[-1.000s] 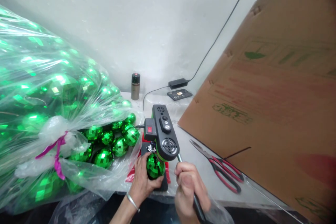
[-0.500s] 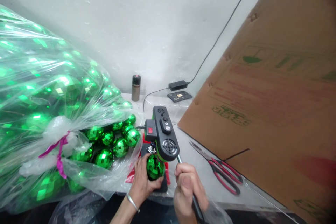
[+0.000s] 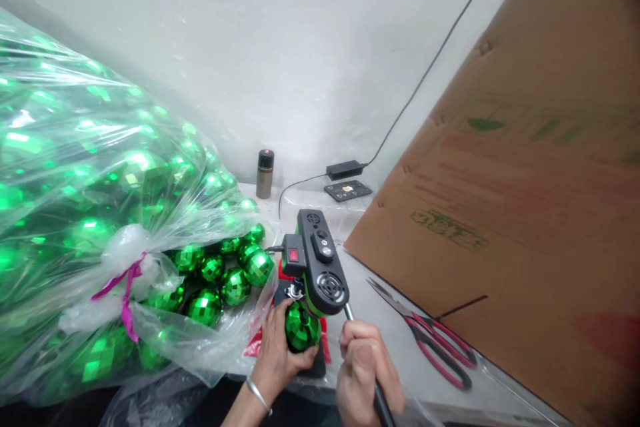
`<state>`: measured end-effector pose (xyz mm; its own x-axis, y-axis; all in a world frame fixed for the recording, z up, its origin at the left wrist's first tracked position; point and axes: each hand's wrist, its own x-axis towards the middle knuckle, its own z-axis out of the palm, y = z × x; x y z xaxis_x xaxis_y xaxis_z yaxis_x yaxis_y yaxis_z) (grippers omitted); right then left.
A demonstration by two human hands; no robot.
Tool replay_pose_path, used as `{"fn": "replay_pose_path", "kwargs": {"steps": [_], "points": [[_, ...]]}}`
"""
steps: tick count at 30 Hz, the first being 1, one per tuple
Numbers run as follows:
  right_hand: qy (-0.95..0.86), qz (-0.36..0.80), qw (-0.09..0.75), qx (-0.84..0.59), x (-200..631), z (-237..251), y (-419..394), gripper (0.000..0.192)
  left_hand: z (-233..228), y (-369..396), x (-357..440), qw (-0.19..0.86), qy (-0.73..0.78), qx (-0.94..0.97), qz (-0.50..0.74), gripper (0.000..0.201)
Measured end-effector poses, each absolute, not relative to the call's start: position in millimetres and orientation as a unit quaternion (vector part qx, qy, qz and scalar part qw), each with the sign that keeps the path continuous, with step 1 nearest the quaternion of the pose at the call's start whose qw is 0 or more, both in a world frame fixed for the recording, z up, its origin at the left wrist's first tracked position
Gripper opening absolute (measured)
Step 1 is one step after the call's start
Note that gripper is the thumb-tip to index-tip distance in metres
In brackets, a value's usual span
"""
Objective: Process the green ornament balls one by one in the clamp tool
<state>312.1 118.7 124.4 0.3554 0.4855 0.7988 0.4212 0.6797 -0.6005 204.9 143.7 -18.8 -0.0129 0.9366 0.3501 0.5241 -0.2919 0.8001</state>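
In front of me stands a small black benchtop machine point(image 3: 326, 263) with a red switch and round vents, looking like a mini drill press. Under its head, my left hand point(image 3: 277, 347) grips a shiny green faceted ball point(image 3: 303, 328), thumb on the near side and fingers on the left. The ball's top lies close beneath the machine's head; whether they touch is hidden. My right hand point(image 3: 367, 373) is wrapped around the machine's lever handle point(image 3: 384, 407), a metal rod with a black grip. Red plastic point(image 3: 254, 344) shows beneath the machine's base.
A clear plastic bag point(image 3: 115, 167) full of green balls fills the left, with several loose balls point(image 3: 235, 285) at its mouth. Red-handled scissors point(image 3: 445, 350) lie right, beside a large cardboard box point(image 3: 500, 213). Behind are a brown bottle point(image 3: 265, 177), a power adapter point(image 3: 345, 169) and a phone point(image 3: 348, 191).
The whole view has shifted slightly, so everything appears a little lower and to the right. Both hands keep the same grips, and the ball stays under the machine's head.
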Motion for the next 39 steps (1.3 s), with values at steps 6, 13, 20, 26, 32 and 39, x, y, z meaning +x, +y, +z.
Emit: {"fn": "replay_pose_path", "kwargs": {"steps": [6, 13, 20, 26, 32, 39], "points": [[-0.534, -0.026, 0.719, -0.445, 302.4, 107.3, 117.9, 0.040, -27.5, 145.0, 209.3, 0.230, 0.558, 0.656, 0.453, 0.080], [-0.499, 0.052, 0.727, -0.470, 303.5, 133.7, 117.0, 0.045, -32.5, 145.5, 210.7, 0.238, 0.557, 0.658, 0.448, 0.086], [-0.527, 0.111, 0.699, -0.470, 312.5, 177.7, 118.4, 0.047, -12.5, 140.7, 197.0, 0.306, 0.565, 0.627, 0.441, 0.084], [-0.545, 0.096, 0.693, -0.463, 309.2, 167.1, 113.4, 0.043, -49.1, 62.3, 174.8, 0.178, 0.525, 0.671, 0.493, 0.089], [-0.549, 0.085, 0.695, -0.456, 309.1, 164.8, 111.7, 0.043, 7.8, 57.6, 145.9, 0.027, 0.485, 0.730, 0.482, 0.051], [-0.565, 0.082, 0.690, -0.445, 310.8, 158.0, 114.0, 0.038, 91.6, 200.7, 136.7, 0.023, 0.636, 0.711, 0.299, 0.055]]}}
